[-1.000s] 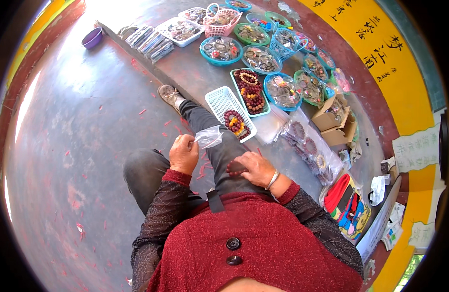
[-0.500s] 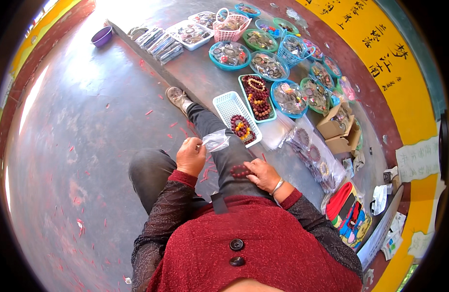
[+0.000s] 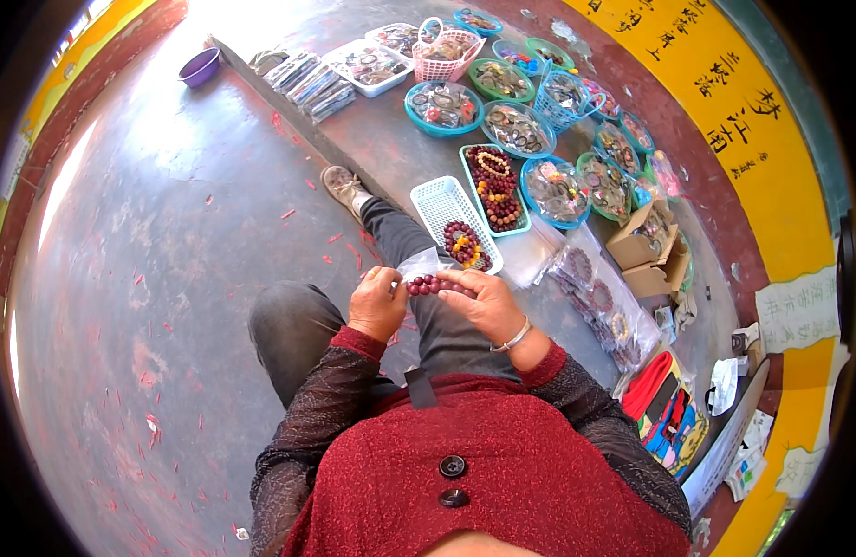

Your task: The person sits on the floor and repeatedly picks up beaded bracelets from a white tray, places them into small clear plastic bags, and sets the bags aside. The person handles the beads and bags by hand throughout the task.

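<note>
A clear plastic bag (image 3: 419, 264) is pinched in my left hand (image 3: 377, 302) above my thighs. My right hand (image 3: 488, 304) grips a dark red bead bracelet (image 3: 430, 285), whose beads lie against the near side of the bag, close to my left fingers. Whether any bead is inside the bag I cannot tell. Just beyond my hands, a white lattice basket (image 3: 439, 206) holds several dark red bracelets with yellow beads (image 3: 463, 243). Beside it a pale green basket (image 3: 524, 223) is filled with more bead bracelets (image 3: 496, 186).
Round tubs of bagged trinkets (image 3: 519, 128) crowd the floor ahead and to the right, with a pink basket (image 3: 447, 67) among them. Bagged bracelets (image 3: 595, 292), cardboard boxes (image 3: 646, 241) and a colourful bag (image 3: 669, 418) lie right. A purple basin (image 3: 200, 68) stands far left.
My right hand has lifted the dark red bracelet from over my thigh, up and left to the plastic bag. My left hand has shifted slightly right.
</note>
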